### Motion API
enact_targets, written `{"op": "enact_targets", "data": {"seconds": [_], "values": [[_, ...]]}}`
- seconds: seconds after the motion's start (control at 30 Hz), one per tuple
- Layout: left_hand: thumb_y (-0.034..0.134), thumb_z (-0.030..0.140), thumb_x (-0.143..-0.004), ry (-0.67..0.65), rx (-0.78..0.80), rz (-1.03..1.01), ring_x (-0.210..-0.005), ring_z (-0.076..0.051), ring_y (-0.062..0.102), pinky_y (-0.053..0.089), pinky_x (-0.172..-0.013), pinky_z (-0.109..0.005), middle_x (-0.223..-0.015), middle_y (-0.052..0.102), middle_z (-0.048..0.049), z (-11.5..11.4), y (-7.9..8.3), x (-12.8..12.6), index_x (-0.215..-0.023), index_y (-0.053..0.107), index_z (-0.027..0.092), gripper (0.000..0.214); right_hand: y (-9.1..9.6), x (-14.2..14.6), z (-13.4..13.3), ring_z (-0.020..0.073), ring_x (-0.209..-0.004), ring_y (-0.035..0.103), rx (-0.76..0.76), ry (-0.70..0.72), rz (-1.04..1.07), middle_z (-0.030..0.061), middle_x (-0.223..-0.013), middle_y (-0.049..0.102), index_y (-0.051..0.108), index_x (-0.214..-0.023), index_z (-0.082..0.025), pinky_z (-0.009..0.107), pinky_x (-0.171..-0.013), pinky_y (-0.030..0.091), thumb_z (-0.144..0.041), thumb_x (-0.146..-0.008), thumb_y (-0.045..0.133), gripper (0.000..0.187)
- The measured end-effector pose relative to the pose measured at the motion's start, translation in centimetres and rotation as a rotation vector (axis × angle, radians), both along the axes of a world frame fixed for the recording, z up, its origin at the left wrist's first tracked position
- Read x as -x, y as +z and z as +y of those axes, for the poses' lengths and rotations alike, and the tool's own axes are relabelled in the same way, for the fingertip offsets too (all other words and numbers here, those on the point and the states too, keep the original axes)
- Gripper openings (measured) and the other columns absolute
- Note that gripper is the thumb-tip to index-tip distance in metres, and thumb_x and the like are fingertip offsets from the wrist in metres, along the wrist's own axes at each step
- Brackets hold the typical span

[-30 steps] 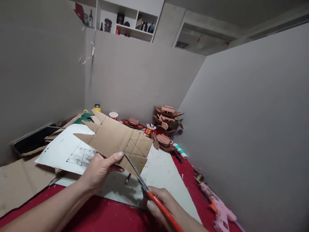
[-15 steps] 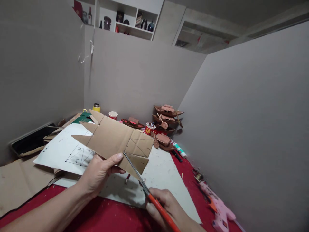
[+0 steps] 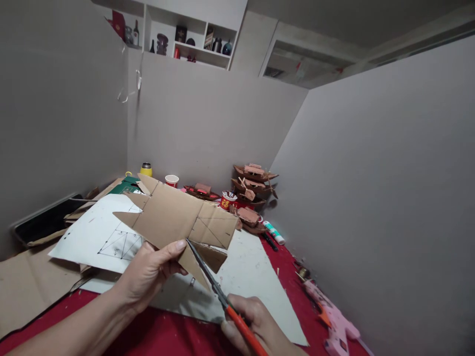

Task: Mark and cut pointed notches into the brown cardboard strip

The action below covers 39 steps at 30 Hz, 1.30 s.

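Observation:
My left hand (image 3: 148, 272) pinches the lower edge of a brown cardboard piece (image 3: 168, 212), thumb on top, fingers underneath. Pencil or pen lines mark the cardboard, and pointed flaps stick out at its left end. In my right hand (image 3: 256, 319) are scissors (image 3: 243, 324) with orange-red handles. Their blades lie along a cut at the cardboard's lower right, with the tip close to my left thumb. A narrow pointed strip hangs below the blades, and a darker flap bends down beside it. Under the cardboard lies a white sheet (image 3: 92, 232) with a drawn diagram.
Brown model boats (image 3: 254, 173) are stacked at the back, near a red cup (image 3: 228, 199) and a white-rimmed cup (image 3: 171, 180). On the red cloth (image 3: 282, 257) at right lie a white-and-teal tube (image 3: 273, 232) and a pink glue gun (image 3: 339, 321). Flat cardboard (image 3: 33, 282) covers the left.
The cut at the cardboard's lower right has opened wider, and the pointed strip has separated from the flap there. The view has shifted slightly.

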State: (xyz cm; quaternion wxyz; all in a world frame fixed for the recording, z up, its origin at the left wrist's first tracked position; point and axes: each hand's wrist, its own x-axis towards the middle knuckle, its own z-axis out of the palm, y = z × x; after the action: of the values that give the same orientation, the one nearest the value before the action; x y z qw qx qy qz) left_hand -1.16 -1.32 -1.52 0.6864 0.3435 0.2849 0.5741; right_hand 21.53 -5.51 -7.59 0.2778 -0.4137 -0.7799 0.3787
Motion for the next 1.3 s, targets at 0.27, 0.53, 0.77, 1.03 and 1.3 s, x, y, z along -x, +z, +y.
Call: {"op": "enact_targets", "data": {"seconds": [0.27, 0.53, 0.77, 1.03, 1.3], "values": [[0.088, 0.027, -0.060, -0.022, 0.086, -0.028, -0.059, -0.012, 0.062, 0.055, -0.052, -0.024, -0.075, 0.072, -0.0051, 0.4, -1.0, -0.3, -0.059, 0.068, 0.012, 0.025, 1.3, 0.9, -0.4, 0.0128, -0.061, 0.031, -0.035, -0.043, -0.106, -0.0038, -0.067, 0.035, 0.044, -0.077, -0.019, 0.024, -0.053, 0.030, -0.056, -0.093, 0.039, 0.040], [0.088, 0.026, -0.061, -0.027, 0.121, -0.055, -0.063, -0.013, 0.063, 0.055, -0.054, -0.023, -0.076, 0.072, -0.0034, 0.4, -1.4, -0.4, -0.080, 0.074, 0.013, 0.027, 0.6, 0.5, 0.0, 0.0105, -0.055, 0.028, 0.025, -0.064, -0.046, -0.0055, -0.061, 0.031, 0.038, -0.070, -0.021, 0.023, -0.047, 0.025, -0.057, -0.090, 0.046, 0.042], [0.084, 0.027, -0.066, -0.081, 0.119, -0.044, -0.068, -0.019, 0.068, 0.058, -0.060, -0.027, -0.076, 0.074, -0.0087, 0.5, -0.6, 0.2, -0.079, 0.075, 0.009, 0.024, 0.7, 0.0, -0.2, 0.0100, -0.054, 0.028, -0.012, -0.038, -0.025, -0.0055, -0.060, 0.033, 0.041, -0.069, -0.020, 0.023, -0.047, 0.025, -0.056, -0.091, 0.045, 0.042], [0.084, 0.024, -0.065, -0.083, 0.093, -0.057, -0.056, -0.016, 0.066, 0.056, -0.054, -0.024, -0.067, 0.073, -0.0064, 0.5, -0.5, 0.5, -0.070, 0.075, 0.011, 0.017, 0.7, 0.2, -0.1, 0.0111, -0.058, 0.029, 0.006, -0.035, 0.001, -0.0052, -0.063, 0.033, 0.042, -0.071, -0.020, 0.023, -0.049, 0.027, -0.058, -0.090, 0.046, 0.043], [0.083, 0.024, -0.065, 0.111, -0.074, -0.014, -0.065, -0.020, 0.069, 0.057, -0.062, -0.025, -0.070, 0.074, -0.0083, 2.7, 1.0, 2.9, -0.069, 0.075, 0.010, 0.016, 3.0, -0.1, -1.1, 0.0130, -0.059, 0.033, 0.037, -0.022, -0.160, -0.0039, -0.063, 0.039, 0.050, -0.074, -0.020, 0.021, -0.051, 0.032, -0.060, -0.086, 0.052, 0.043]]}}
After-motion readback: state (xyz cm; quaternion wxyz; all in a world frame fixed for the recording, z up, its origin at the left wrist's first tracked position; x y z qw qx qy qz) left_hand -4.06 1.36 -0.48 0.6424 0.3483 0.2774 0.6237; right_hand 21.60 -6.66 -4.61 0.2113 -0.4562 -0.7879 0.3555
